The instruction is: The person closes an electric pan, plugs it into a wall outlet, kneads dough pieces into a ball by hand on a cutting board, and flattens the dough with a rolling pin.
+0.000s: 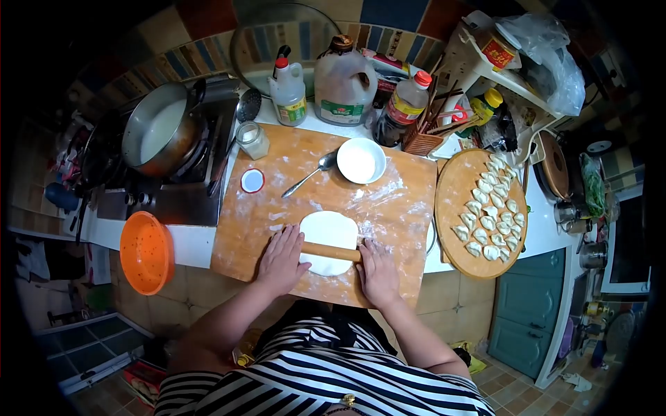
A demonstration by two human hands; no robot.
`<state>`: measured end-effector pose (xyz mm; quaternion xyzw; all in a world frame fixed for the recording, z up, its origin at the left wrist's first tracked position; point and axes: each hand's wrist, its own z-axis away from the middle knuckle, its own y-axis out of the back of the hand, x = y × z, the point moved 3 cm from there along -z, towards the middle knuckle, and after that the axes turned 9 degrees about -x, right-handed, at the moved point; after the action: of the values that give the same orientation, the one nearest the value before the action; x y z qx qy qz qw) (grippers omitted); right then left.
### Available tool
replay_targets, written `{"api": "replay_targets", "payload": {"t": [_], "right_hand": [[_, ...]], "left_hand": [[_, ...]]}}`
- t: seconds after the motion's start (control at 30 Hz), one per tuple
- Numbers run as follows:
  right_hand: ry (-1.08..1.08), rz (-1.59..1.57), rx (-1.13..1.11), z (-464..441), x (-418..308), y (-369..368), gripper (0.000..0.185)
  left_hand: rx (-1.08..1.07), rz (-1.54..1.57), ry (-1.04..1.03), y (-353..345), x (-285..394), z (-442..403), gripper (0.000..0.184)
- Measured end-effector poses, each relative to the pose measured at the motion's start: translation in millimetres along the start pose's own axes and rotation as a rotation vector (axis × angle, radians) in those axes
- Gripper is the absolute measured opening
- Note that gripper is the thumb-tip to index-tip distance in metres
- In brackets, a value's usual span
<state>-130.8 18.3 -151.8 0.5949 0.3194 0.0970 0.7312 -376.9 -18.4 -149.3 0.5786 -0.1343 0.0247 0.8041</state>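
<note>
A wooden rolling pin point(331, 252) lies crosswise over a flat, roughly oval sheet of white dough point(326, 225) on the floured wooden board point(243, 222). My left hand point(281, 260) is on the pin's left end, its fingers extended forward and its thumb beside the dough. At the other end, my right hand point(379, 272) rests over the pin, which hides its tip. Beyond the dough stand a white bowl point(361, 161) with white powder and a metal spoon point(310, 175) leaning toward it.
To the right, a round board point(463, 256) carries several dumplings point(488, 223). An orange basin point(147, 253) sits at the counter's left edge, near a pot point(161, 132) on the stove. A glass jar point(252, 140), a lid point(252, 181) and large bottles point(345, 83) line the back.
</note>
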Motion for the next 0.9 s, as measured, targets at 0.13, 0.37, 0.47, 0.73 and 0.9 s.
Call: {"api": "replay_targets", "payload": {"t": [0.13,0.37,0.47,0.73,0.9], "right_hand": [[0.077,0.021,0.029,-13,10,-15,0.033],[0.260,0.136,0.117,15,3,20,0.028],[0.253,0.041,0.152,35,16,18,0.025],[0.310,0.002,0.128,50,23,19,0.024],[0.312,-0.030,0.070,45,28,22,0.024]], "left_hand": [[0.132,0.290,0.049,23,6,-38,0.049],[-0.360,0.286,0.210,38,27,-99,0.048],[-0.300,0.243,-0.031,37,23,-94,0.042],[-0.057,0.460,-0.067,14,65,-127,0.033],[-0.065,0.641,0.231,2,19,-85,0.040]]}}
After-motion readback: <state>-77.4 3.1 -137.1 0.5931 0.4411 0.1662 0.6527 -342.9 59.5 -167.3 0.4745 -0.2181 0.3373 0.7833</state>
